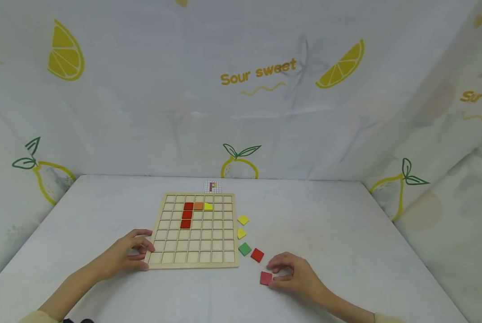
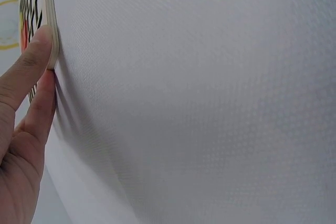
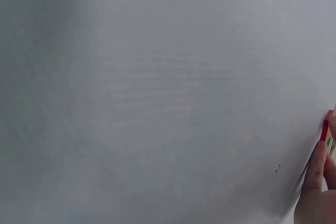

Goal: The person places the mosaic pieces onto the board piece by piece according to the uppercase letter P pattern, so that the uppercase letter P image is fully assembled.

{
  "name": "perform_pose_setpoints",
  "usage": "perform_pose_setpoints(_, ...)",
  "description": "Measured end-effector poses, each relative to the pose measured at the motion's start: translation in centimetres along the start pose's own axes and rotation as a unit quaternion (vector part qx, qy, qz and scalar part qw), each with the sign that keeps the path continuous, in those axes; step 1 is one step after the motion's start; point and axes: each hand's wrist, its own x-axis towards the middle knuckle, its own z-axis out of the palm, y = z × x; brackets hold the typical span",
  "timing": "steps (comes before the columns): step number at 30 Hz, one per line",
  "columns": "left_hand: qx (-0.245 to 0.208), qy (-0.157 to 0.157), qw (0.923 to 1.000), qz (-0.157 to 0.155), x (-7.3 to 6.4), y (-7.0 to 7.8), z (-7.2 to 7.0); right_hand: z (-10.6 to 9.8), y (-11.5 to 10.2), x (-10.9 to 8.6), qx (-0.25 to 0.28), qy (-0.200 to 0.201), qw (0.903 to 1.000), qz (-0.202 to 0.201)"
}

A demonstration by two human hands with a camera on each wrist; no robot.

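My left hand (image 1: 128, 252) grips the front left corner of a wooden grid board (image 1: 192, 265), its thumb low at the corner and its fingers along the left edge. In the left wrist view, two digits of the left hand (image 2: 32, 103) meet the board's pale rim (image 2: 51, 19). My right hand (image 1: 295, 274) pinches a red square tile (image 1: 266, 278) by its right side, right of the board. The right wrist view has the red tile (image 3: 324, 129) at its right edge, between fingertips of the right hand (image 3: 314, 192).
On the board, three red tiles (image 1: 187, 215) form a column, with an orange tile (image 1: 198, 206) and a yellow rounded tile (image 1: 208, 207) beside the top one. Right of it lie two yellow tiles (image 1: 243, 220), a green tile (image 1: 245, 249) and another red tile (image 1: 257, 255). A small pattern card (image 1: 212, 187) lies behind.
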Motion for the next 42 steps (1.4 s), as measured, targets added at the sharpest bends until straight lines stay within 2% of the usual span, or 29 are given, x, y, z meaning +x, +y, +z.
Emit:
perform_pose_setpoints(5, -0.006, 0.002, 1.0000, 0.003, 0.0, 0.0, 0.0, 0.4, -0.1, -0.1, -0.008, 0.005, 0.9999, -0.005)
perform_pose_setpoints(10, -0.011, 0.002, 0.9999, 0.005, -0.1, 0.1, 0.1, 0.4, 0.0, -0.2, -0.018, -0.001, 0.9994, -0.028)
perform_pose_setpoints(19, -0.003, 0.004, 0.9998, 0.020, -0.1, 0.1, 0.2, -0.6, 0.0, -0.2, -0.031, -0.009, 0.9987, -0.040)
perform_pose_setpoints(21, -0.003, 0.003, 0.9998, 0.020, -0.1, 0.2, 0.2, -1.1, 0.0, 0.0, -0.016, -0.016, 0.9994, -0.027)
perform_pose_setpoints(24, -0.003, 0.003, 0.9999, 0.015, -0.1, 0.2, 0.2, -1.7, -0.2, 0.2, 0.018, -0.034, 0.9988, 0.030)
perform_pose_setpoints(28, 0.000, 0.003, 0.9999, 0.011, -0.1, 0.2, 0.1, -2.3, -0.5, 0.2, 0.061, -0.042, 0.9926, 0.097)
perform_pose_setpoints(31, 0.003, 0.004, 0.9998, 0.019, -0.1, 0.2, 0.0, -2.9, -0.5, 0.2, 0.074, -0.045, 0.9884, 0.124)
perform_pose_setpoints(36, 0.002, 0.004, 0.9997, 0.025, -0.1, 0.3, -0.1, -3.7, -0.5, 0.6, 0.101, -0.062, 0.9835, 0.137)
perform_pose_setpoints(42, 0.003, 0.005, 0.9995, 0.030, -0.1, 0.3, -0.2, -5.0, -0.5, 1.7, 0.147, -0.072, 0.9778, 0.130)
